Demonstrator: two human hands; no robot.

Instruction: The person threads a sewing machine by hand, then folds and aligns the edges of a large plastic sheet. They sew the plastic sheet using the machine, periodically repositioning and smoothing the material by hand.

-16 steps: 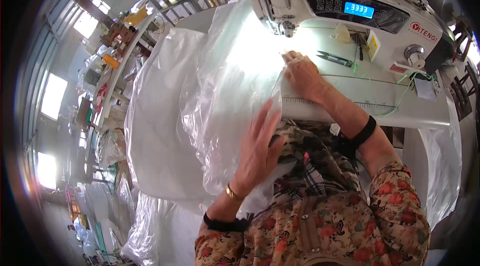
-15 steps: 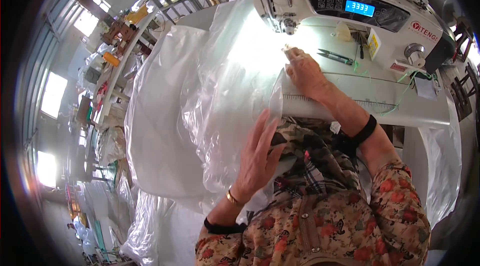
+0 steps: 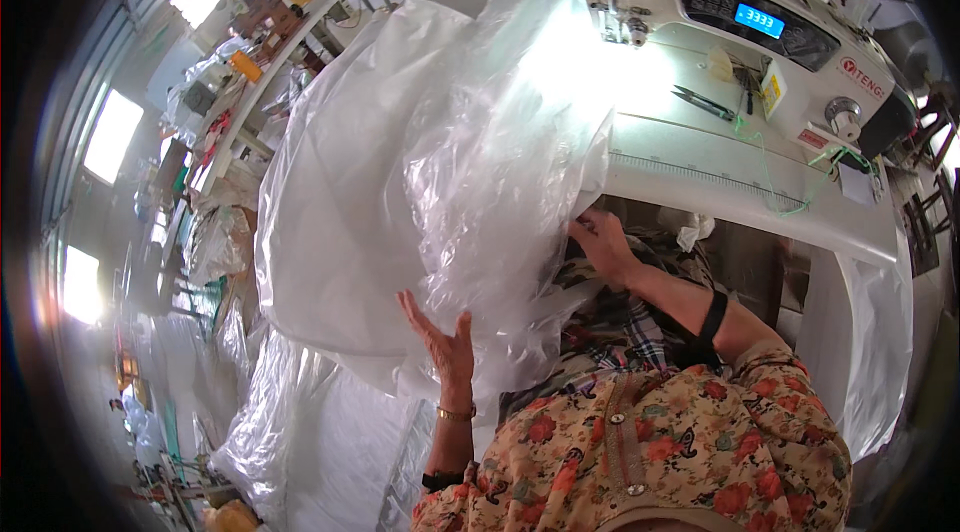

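Head view. We see a large clear plastic bag (image 3: 440,162) filling the centre and upper left of the frame, billowed over the left end of a white sewing machine (image 3: 760,42) at upper right. Our left hand (image 3: 440,342), lower centre, is spread open, palm flat against the bag's underside. Our right hand (image 3: 600,237), centre right, pinches the bag's edge just below the table (image 3: 760,202) rim. The hands are apart. Small scissors (image 3: 705,102) lie on the machine bed. More white sheeting (image 3: 330,442) is heaped at lower left.
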